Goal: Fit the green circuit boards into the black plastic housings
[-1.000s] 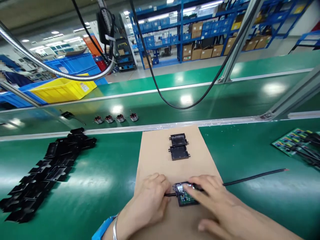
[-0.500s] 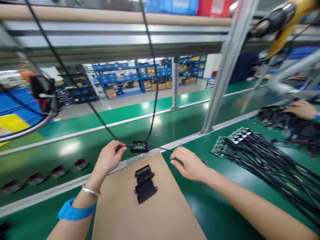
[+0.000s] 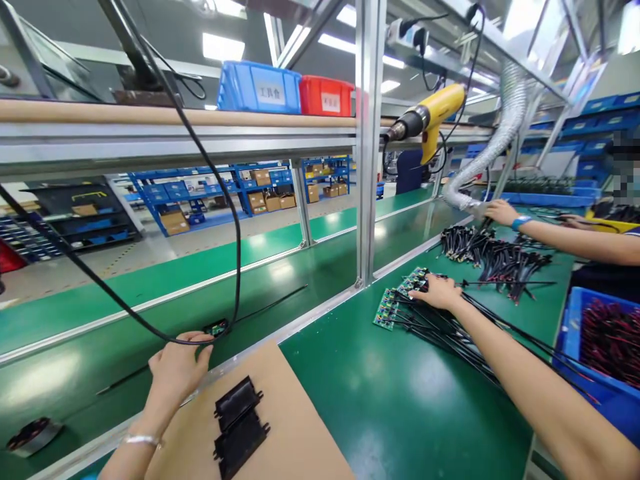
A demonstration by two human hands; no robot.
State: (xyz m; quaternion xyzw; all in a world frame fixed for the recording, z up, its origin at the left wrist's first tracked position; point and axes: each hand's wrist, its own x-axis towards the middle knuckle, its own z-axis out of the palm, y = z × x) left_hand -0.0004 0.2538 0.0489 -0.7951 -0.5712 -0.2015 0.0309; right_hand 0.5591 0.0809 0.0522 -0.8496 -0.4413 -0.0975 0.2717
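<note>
A black cable (image 3: 239, 253) hangs in a long loop to a small black case with a green circuit board (image 3: 217, 328) on the green conveyor. My left hand (image 3: 180, 367) is closed on the cable beside this case; its fingertips are partly hidden. My right hand (image 3: 439, 293) lies over a bundle of black cables (image 3: 450, 340), its thumb and fingers apart, touching the cables near their green circuit boards (image 3: 386, 310). A hinged black plastic housing (image 3: 241, 427) lies opened out on the brown cardboard (image 3: 295, 427), below and right of my left hand.
A metal post (image 3: 369, 147) rises between conveyor and bench. A yellow heat gun (image 3: 433, 120) hangs beyond it. Another person's hand (image 3: 501, 212) is near a silver duct, behind more black leads (image 3: 500, 257). A blue bin (image 3: 570, 333) of dark red wires stands at right.
My right hand has let go of the thin cable end and moved right onto the cable bundle. My left hand stays by the small case. The view has turned right.
</note>
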